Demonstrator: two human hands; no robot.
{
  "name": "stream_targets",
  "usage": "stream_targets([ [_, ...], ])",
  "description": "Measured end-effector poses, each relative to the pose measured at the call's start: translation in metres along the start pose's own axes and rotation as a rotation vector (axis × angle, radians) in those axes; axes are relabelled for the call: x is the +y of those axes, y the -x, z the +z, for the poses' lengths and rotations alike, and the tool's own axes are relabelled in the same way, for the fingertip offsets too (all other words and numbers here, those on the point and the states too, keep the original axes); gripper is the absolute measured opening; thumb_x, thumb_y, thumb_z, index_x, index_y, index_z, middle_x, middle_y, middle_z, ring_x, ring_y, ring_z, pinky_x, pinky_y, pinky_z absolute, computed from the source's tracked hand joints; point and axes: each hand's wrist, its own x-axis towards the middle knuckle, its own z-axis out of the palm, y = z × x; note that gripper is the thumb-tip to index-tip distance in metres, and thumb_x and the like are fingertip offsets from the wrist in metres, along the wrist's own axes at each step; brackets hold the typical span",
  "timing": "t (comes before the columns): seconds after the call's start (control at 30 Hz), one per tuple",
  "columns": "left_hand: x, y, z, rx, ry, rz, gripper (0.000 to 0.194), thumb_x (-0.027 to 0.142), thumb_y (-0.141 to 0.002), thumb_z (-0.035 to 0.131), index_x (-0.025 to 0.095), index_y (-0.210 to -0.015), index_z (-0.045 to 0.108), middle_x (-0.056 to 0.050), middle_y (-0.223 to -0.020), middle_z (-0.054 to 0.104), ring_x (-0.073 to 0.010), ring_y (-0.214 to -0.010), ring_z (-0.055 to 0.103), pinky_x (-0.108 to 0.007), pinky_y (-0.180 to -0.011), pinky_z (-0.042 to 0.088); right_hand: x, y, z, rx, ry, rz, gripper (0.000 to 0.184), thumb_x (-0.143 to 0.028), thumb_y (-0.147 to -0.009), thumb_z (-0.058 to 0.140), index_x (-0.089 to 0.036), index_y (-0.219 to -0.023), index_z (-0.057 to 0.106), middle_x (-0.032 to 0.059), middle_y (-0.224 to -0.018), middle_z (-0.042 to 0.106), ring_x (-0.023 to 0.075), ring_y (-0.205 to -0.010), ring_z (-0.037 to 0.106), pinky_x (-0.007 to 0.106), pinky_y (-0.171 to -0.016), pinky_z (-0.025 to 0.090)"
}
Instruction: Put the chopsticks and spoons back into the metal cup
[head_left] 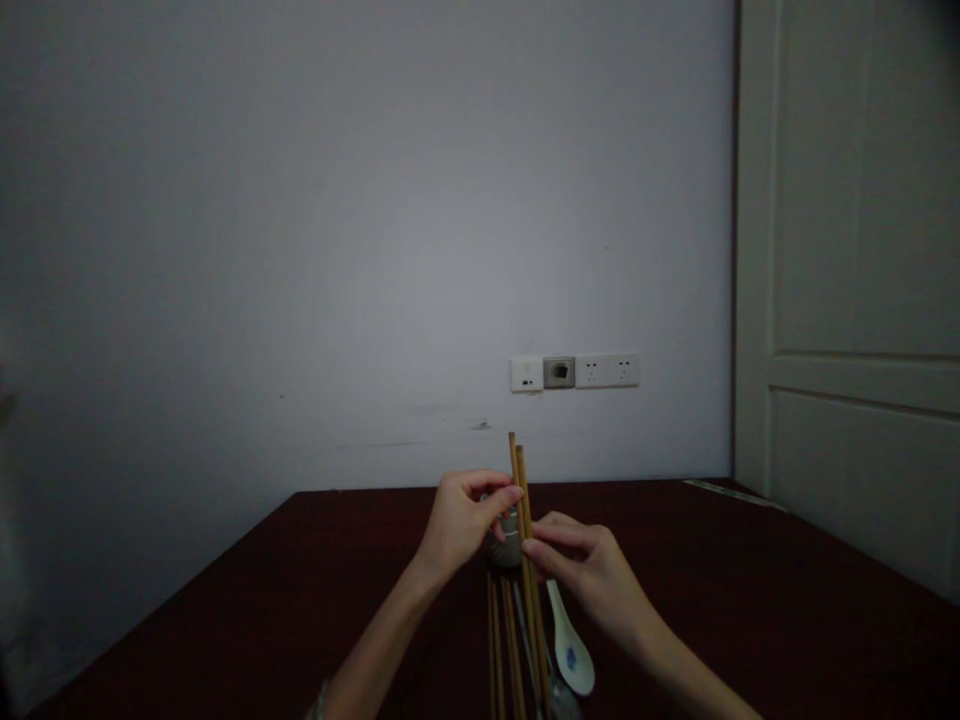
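A pair of wooden chopsticks (531, 590) is held nearly upright, one tip slightly higher than the other. My left hand (469, 515) pinches them near the upper end with thumb and fingers. A little lower, my right hand (581, 560) grips the same pair from the right side. Behind my left fingers stands a grey cylindrical holder (505, 548), partly hidden. Several more wooden chopsticks (495, 645) lie below my hands on the table. Beside them are a white soup spoon (574, 660) with a blue mark and a metal spoon (564, 700), cut off by the frame edge.
The dark red-brown table (300, 600) reaches back to a pale wall (375, 250). Wall sockets (606, 370) sit above its rear edge. A thin pale strip (735, 494) lies at the back right, near a white panelled door (862, 300).
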Motion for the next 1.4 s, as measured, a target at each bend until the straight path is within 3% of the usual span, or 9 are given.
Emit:
stream_targets([
  [0.87, 0.0023, 0.0024, 0.0001, -0.019, -0.020, -0.017, 0.034, 0.039, -0.062, 0.067, 0.008, -0.076, 0.065, -0.001, -0.052, 0.056, -0.0070, -0.037, 0.045, -0.019, -0.036, 0.035, -0.0040, -0.0010, -0.0026, 0.013, 0.066, -0.051, 0.022, -0.034, -0.076, 0.056, -0.020, -0.083, 0.071, 0.0038, -0.074, 0.060, 0.0144, -0.070, 0.052, 0.025, -0.065, 0.043],
  [1.4, 0.0003, 0.0040, 0.0004, -0.027, -0.016, -0.029, 0.037, 0.042, -0.061, 0.067, 0.009, -0.076, 0.065, -0.001, -0.052, 0.056, -0.0073, -0.037, 0.045, -0.019, -0.036, 0.035, -0.0026, -0.0016, -0.0040, 0.008, 0.086, -0.051, 0.025, -0.038, -0.077, 0.055, -0.020, -0.083, 0.071, 0.0037, -0.071, 0.058, 0.0152, -0.070, 0.052, 0.025, -0.063, 0.042],
])
